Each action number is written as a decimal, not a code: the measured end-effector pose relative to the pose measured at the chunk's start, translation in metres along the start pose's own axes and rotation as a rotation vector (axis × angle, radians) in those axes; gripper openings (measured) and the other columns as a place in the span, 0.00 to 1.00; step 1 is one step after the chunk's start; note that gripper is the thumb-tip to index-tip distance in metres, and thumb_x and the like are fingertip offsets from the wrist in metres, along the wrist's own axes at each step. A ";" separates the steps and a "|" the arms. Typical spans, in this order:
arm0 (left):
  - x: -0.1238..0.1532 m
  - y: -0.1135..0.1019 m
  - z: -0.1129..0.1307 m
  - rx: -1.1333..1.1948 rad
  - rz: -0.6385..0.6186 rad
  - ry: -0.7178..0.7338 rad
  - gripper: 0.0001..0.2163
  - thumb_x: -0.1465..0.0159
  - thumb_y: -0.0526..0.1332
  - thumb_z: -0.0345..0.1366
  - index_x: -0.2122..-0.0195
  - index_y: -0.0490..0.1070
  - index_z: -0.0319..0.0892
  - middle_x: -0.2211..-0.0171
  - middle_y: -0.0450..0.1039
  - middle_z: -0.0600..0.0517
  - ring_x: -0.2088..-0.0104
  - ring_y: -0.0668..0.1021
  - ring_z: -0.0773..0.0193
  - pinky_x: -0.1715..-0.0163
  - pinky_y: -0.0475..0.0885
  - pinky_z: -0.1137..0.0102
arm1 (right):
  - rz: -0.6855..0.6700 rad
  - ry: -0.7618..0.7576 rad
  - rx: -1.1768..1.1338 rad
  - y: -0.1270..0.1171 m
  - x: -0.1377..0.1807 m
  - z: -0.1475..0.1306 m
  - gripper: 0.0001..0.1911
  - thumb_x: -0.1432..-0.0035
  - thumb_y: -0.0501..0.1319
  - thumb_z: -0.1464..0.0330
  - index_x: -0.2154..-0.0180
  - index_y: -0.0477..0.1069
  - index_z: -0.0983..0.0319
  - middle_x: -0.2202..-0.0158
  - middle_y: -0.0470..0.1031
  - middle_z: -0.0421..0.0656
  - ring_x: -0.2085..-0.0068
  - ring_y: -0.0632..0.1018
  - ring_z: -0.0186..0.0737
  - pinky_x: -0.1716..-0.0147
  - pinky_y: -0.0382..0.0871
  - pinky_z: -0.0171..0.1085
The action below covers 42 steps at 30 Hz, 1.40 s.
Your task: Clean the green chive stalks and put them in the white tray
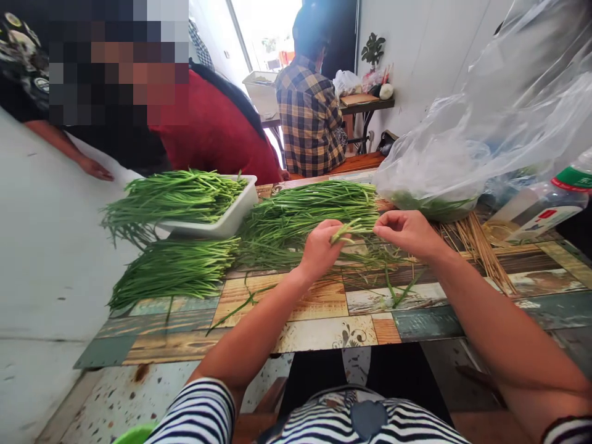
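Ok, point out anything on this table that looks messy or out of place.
Stray green stalks lie scattered on the tabletop, apart from the tidier pile at left. Greens in the white tray also droop untidily over its left edge.

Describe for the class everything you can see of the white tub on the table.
The white tub looks like plastic, open-topped, with smooth walls and a rounded corner. Green stalks are heaped above its rim, their thin ends hanging over its left side. It stands right way up at the back left of the table, with a second heap just in front. The stalks hide its inside.
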<state>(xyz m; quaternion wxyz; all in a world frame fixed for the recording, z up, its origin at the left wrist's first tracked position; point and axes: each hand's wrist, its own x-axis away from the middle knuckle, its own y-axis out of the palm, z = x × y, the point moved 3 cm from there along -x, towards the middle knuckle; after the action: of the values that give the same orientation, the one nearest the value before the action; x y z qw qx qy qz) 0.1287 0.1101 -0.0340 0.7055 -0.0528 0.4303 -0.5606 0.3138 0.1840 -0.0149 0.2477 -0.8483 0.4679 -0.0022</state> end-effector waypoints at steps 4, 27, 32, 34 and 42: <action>0.002 0.004 0.002 -0.033 0.006 0.047 0.04 0.40 0.63 0.32 0.66 0.77 0.42 0.65 0.72 0.51 0.64 0.74 0.66 0.62 0.69 0.72 | -0.017 -0.017 0.029 0.006 0.003 -0.010 0.13 0.51 0.61 0.61 0.77 0.71 0.64 0.80 0.66 0.38 0.78 0.63 0.30 0.78 0.56 0.33; 0.001 0.002 0.009 -0.149 -0.195 -0.241 0.11 0.40 0.62 0.37 0.78 0.73 0.38 0.80 0.68 0.56 0.76 0.65 0.70 0.73 0.57 0.74 | -0.047 0.144 0.189 0.002 -0.011 0.028 0.23 0.53 0.62 0.53 0.87 0.61 0.61 0.87 0.57 0.36 0.82 0.58 0.29 0.83 0.48 0.33; 0.000 0.002 0.005 -0.111 -0.162 -0.286 0.13 0.41 0.61 0.39 0.79 0.72 0.37 0.82 0.63 0.57 0.78 0.62 0.72 0.75 0.55 0.74 | -0.397 0.178 0.099 0.015 -0.002 0.010 0.23 0.57 0.65 0.50 0.84 0.63 0.62 0.86 0.56 0.34 0.82 0.56 0.27 0.84 0.46 0.32; -0.001 0.002 0.005 -0.113 -0.155 -0.271 0.14 0.41 0.62 0.41 0.79 0.72 0.37 0.82 0.63 0.57 0.78 0.62 0.71 0.75 0.55 0.74 | -0.257 0.187 -0.012 0.016 -0.003 0.006 0.22 0.54 0.63 0.50 0.80 0.67 0.62 0.86 0.57 0.34 0.83 0.56 0.27 0.84 0.47 0.32; 0.000 0.000 0.001 0.170 -0.149 -0.388 0.12 0.43 0.62 0.41 0.77 0.73 0.37 0.81 0.63 0.57 0.77 0.63 0.72 0.75 0.57 0.74 | -0.181 0.096 -0.288 0.021 -0.004 0.018 0.17 0.53 0.66 0.56 0.69 0.75 0.64 0.84 0.65 0.35 0.82 0.63 0.29 0.83 0.55 0.31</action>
<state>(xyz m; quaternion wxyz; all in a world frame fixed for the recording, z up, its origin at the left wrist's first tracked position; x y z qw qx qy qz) 0.1291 0.1095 -0.0338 0.7336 -0.1317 0.2328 -0.6248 0.2985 0.1855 -0.0387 0.0998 -0.9127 0.3963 0.0019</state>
